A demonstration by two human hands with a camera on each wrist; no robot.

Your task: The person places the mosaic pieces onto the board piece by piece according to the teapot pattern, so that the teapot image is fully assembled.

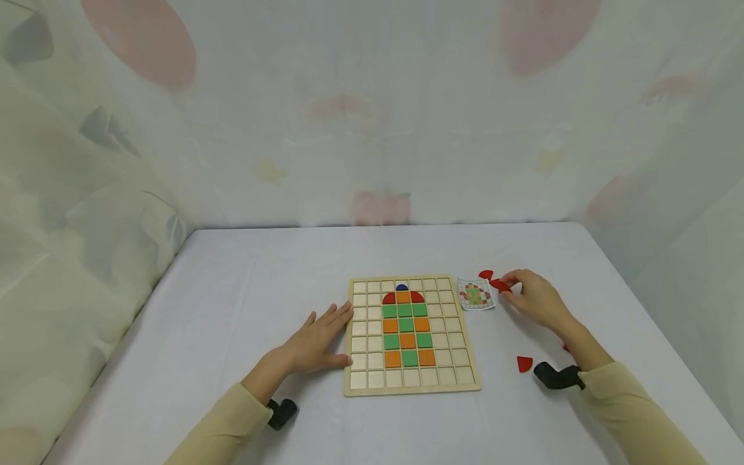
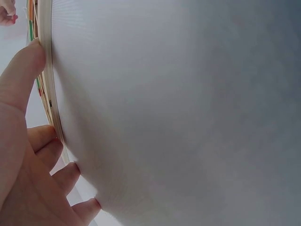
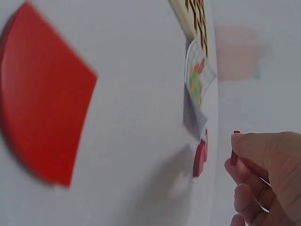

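A square wooden grid board (image 1: 413,381) lies flat on the table, with green, orange, red and blue tiles set in its middle columns. My left hand (image 1: 314,342) rests at the board's left edge, thumb and fingers spread and touching the rim. Beyond the board's right side, my right hand (image 1: 537,300) pinches a red quarter-circle tile (image 3: 234,157) between thumb and fingers, above the table. Just left of that hand lie more red tiles (image 1: 485,274), beside a small pattern card (image 1: 476,294) with a curled edge.
Another red quarter-circle tile (image 1: 525,364) lies near the right wrist, and a further red piece (image 1: 566,347) is mostly hidden by the right forearm. A white cloth covers the table (image 1: 261,271). Printed curtains (image 1: 372,129) hang behind and at both sides.
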